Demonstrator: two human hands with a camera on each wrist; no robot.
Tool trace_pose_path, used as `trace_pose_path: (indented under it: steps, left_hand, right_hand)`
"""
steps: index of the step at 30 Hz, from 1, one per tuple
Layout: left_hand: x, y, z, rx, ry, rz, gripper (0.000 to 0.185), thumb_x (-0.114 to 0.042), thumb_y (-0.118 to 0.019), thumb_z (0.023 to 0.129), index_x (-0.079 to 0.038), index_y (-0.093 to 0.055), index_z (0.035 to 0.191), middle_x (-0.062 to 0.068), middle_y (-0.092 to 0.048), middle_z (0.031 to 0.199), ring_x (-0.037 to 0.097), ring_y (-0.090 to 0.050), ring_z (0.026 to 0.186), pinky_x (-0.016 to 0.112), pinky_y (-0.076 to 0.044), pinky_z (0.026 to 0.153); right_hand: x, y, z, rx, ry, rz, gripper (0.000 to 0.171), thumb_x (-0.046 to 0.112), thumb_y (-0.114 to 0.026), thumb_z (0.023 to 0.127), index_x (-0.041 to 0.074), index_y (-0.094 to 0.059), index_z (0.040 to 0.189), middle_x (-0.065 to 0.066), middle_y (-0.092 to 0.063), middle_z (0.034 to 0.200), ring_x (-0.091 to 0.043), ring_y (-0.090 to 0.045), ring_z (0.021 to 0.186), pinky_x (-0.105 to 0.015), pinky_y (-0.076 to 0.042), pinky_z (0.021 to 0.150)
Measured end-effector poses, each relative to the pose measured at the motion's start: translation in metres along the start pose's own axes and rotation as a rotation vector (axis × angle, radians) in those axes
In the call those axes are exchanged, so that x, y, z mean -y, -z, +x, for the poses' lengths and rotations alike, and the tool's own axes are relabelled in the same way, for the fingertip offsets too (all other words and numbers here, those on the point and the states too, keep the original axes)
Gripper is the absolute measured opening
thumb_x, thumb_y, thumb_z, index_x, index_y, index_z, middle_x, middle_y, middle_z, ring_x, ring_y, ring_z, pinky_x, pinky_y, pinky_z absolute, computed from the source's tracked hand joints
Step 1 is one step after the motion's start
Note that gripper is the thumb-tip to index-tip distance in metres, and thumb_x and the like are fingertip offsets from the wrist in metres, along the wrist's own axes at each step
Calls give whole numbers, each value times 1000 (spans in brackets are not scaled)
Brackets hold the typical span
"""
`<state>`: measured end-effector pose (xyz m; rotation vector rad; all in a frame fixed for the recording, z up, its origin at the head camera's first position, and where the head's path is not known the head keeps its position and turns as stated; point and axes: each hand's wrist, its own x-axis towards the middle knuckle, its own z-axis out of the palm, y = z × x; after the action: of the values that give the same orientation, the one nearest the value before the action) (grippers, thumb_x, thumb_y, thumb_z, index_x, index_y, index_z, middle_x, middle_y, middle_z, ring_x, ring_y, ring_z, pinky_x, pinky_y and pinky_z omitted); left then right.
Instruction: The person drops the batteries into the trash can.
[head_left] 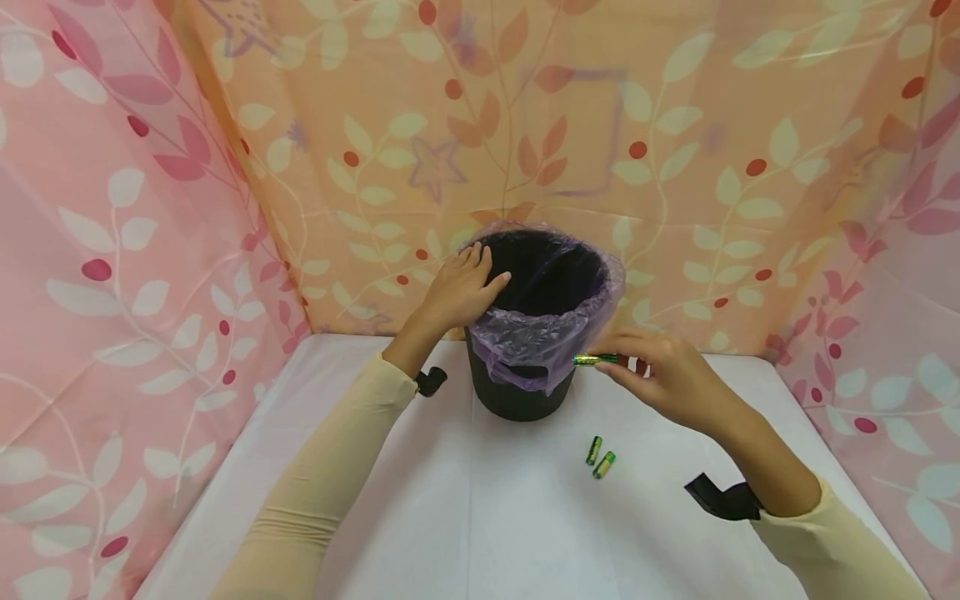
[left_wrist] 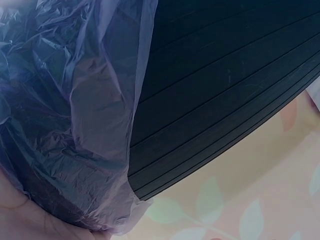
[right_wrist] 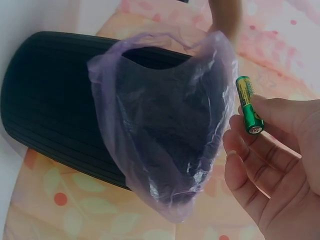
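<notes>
A black trash bin (head_left: pixel 517 406) stands upright at the back of the table, lined with a thin purple plastic bag (head_left: pixel 540 333) folded over its rim. My left hand (head_left: pixel 459 292) rests on the bin's left rim over the bag, thumb extended toward the opening; its fingertips are out of sight in the left wrist view. Just right of the bin, outside its rim, my right hand (head_left: pixel 660 371) pinches a green and gold battery (right_wrist: pixel 247 102) between thumb and fingers. Two similar batteries, one on the left (head_left: pixel 594 450) and one on the right (head_left: pixel 604 465), lie on the table before the bin.
White cloth covers the table (head_left: pixel 480 525). An orange leaf-patterned curtain (head_left: pixel 517 125) hangs close behind the bin, with pink patterned curtains (head_left: pixel 135 275) along both sides. A black strap (head_left: pixel 723 498) is at the right wrist.
</notes>
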<state>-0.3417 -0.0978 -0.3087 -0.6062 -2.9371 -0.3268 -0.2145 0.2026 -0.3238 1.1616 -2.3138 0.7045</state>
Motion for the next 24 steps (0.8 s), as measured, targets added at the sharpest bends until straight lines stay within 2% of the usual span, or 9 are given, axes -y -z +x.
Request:
trace_pose_path:
  steps: [4, 15, 24]
  left_hand:
    - [0, 1, 1, 10, 4, 8, 77, -54, -25, 108, 2, -17, 160, 18, -12, 168, 32, -9, 156, 44, -5, 126]
    - [0, 1, 0, 14, 7, 2, 78, -54, -26, 108, 3, -18, 160, 18, -12, 168, 32, -10, 156, 46, -6, 126]
    - [0, 1, 0, 19, 12, -5, 78, -54, -27, 108, 3, -18, 160, 18, -11, 168, 32, -9, 156, 44, -3, 126]
  right_hand:
    - [-1, 4, 9, -14, -12, 13, 32, -1, -82, 81, 14, -78, 108, 12, -69, 90, -3, -57, 73, -21, -52, 61]
    - [-10, 8, 25, -58, -12, 36, 28, -1, -83, 80, 13, -79, 104, 10, -69, 87, -3, -56, 70, -16, -49, 59]
    - [-16, 8, 38, -93, -40, -58, 24, 1, -82, 82, 11, -80, 104, 8, -67, 79, -5, -54, 67, -17, -46, 54]
